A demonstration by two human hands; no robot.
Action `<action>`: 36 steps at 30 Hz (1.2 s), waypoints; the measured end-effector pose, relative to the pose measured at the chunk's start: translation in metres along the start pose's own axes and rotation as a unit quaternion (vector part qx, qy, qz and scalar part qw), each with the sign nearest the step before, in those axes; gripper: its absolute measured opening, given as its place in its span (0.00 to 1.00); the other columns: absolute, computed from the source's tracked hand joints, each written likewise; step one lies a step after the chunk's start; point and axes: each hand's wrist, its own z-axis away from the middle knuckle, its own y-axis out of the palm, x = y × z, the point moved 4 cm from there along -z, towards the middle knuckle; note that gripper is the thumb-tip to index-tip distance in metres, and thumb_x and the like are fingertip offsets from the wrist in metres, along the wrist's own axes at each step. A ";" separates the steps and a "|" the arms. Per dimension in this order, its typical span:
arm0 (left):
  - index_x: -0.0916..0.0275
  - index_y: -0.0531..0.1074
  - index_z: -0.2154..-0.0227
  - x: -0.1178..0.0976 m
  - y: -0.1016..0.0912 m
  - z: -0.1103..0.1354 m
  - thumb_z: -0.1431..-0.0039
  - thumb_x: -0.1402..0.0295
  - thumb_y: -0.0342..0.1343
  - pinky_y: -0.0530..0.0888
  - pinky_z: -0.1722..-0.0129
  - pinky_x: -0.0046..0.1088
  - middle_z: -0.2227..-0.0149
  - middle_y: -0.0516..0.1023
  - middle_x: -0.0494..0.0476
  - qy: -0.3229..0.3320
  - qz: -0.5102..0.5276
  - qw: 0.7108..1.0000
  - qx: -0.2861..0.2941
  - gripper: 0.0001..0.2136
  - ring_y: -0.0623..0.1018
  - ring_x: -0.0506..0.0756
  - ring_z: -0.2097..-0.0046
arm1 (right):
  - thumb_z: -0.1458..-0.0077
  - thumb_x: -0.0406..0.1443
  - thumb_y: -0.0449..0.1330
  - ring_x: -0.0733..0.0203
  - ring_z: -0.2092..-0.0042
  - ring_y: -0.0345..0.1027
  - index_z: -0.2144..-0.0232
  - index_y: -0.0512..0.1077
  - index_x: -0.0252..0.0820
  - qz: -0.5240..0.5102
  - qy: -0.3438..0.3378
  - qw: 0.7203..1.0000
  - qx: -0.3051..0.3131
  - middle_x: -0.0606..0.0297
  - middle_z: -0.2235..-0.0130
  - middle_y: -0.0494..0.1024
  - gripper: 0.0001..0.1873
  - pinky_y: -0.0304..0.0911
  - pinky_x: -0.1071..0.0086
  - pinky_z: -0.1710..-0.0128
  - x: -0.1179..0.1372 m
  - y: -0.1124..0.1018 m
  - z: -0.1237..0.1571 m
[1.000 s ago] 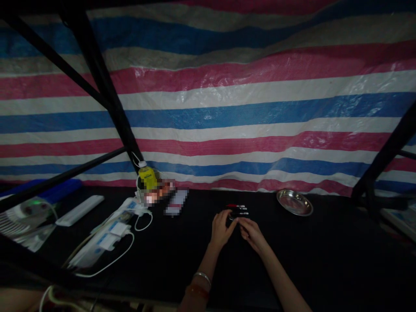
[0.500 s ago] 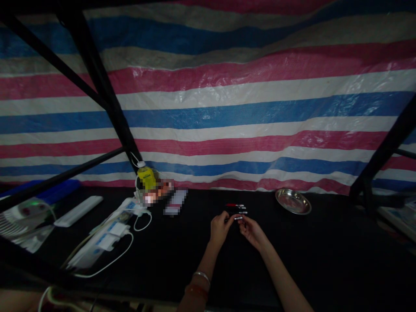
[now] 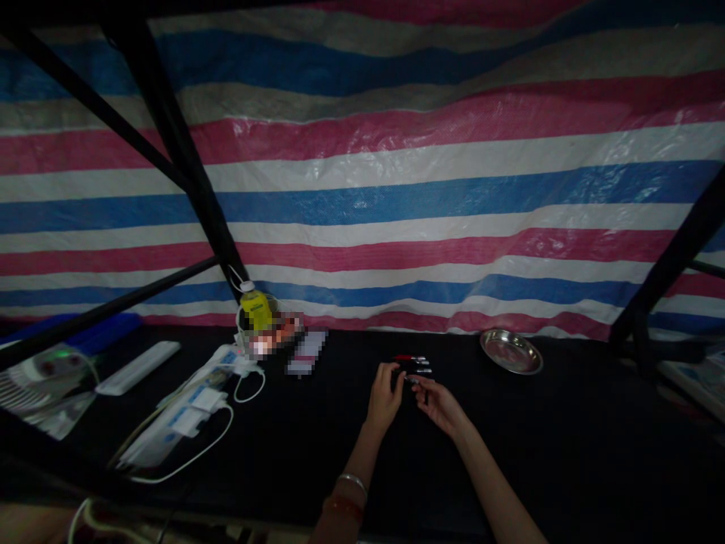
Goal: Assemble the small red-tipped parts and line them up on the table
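My left hand (image 3: pixel 386 397) is above the black table, its thumb and fingers curled in a pinch. Close beside it, my right hand (image 3: pixel 439 405) pinches the end of a slim pen (image 3: pixel 411 379). Only a short silvery part of this pen shows between the two hands; the rest is dark or hidden by my left fingers. Just beyond the hands lies a red pen (image 3: pixel 405 357) with a silvery end, and nearer lies a dark pen (image 3: pixel 424 371), also with a silvery end. They are side by side and too small to see in detail.
A round metal dish (image 3: pixel 511 352) is at the back right. To the left are a power strip (image 3: pixel 170 431) with white cables, a yellow bottle (image 3: pixel 257 308), a blurred-out phone-like thing (image 3: pixel 307 353) and a white bar (image 3: pixel 139 368). Behind hangs a striped sheet (image 3: pixel 396 196).
My left fingers have lifted and shifted slightly, covering more of the pen, so less of its silvery part shows. My right hand has moved slightly left.
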 end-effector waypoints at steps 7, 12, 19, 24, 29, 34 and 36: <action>0.59 0.69 0.60 0.000 0.002 -0.001 0.39 0.64 0.45 0.71 0.58 0.28 0.62 0.71 0.56 -0.005 0.015 0.999 0.031 0.10 0.73 0.52 0.59 | 0.62 0.41 0.65 0.72 0.81 0.53 0.65 0.73 0.37 0.126 -0.126 0.981 -0.072 0.66 0.75 0.72 0.19 0.48 0.76 0.83 0.016 -0.020 -0.007; 0.59 0.72 0.64 -0.002 0.003 -0.004 0.39 0.65 0.45 0.70 0.57 0.30 0.65 0.74 0.54 0.004 -0.017 0.998 0.064 0.10 0.73 0.52 0.60 | 0.51 0.48 0.54 0.62 0.73 0.64 0.61 0.68 0.40 0.393 -0.317 0.825 -0.253 0.64 0.72 0.73 0.21 0.58 0.69 0.73 0.038 -0.045 -0.002; 0.58 0.70 0.62 -0.009 0.010 -0.002 0.40 0.66 0.48 0.66 0.56 0.33 0.62 0.75 0.52 0.045 -0.123 0.979 0.158 0.07 0.71 0.54 0.57 | 0.43 0.35 0.44 0.57 0.60 0.65 0.64 0.69 0.41 0.686 -0.301 0.601 -0.279 0.58 0.64 0.72 0.14 0.57 0.68 0.60 0.052 -0.040 -0.019; 0.57 0.69 0.59 -0.011 0.015 0.001 0.38 0.66 0.47 0.65 0.56 0.32 0.60 0.73 0.52 0.094 -0.169 0.961 0.196 0.08 0.70 0.53 0.57 | 0.43 0.31 0.47 0.57 0.60 0.63 0.64 0.71 0.38 0.758 -0.284 0.522 -0.269 0.56 0.64 0.69 0.13 0.56 0.68 0.59 0.055 -0.036 -0.033; 0.56 0.69 0.58 -0.011 0.016 0.002 0.38 0.67 0.46 0.64 0.57 0.32 0.61 0.73 0.53 0.112 -0.182 0.953 0.214 0.10 0.69 0.53 0.57 | 0.44 0.30 0.48 0.57 0.60 0.62 0.63 0.71 0.37 0.767 -0.287 0.507 -0.269 0.57 0.63 0.68 0.12 0.55 0.68 0.59 0.052 -0.038 -0.031; 0.56 0.71 0.60 -0.010 0.017 0.003 0.38 0.69 0.45 0.64 0.58 0.32 0.61 0.73 0.52 0.119 -0.178 0.953 0.214 0.10 0.69 0.52 0.57 | 0.44 0.30 0.48 0.57 0.60 0.62 0.62 0.71 0.38 0.763 -0.295 0.508 -0.270 0.57 0.63 0.68 0.12 0.55 0.68 0.60 0.052 -0.036 -0.026; 0.56 0.72 0.60 -0.010 0.017 0.003 0.38 0.69 0.46 0.64 0.58 0.32 0.61 0.73 0.53 0.118 -0.174 0.954 0.215 0.10 0.69 0.53 0.57 | 0.44 0.30 0.49 0.56 0.61 0.62 0.62 0.71 0.37 0.761 -0.293 0.510 -0.273 0.57 0.63 0.68 0.12 0.55 0.68 0.60 0.052 -0.036 -0.025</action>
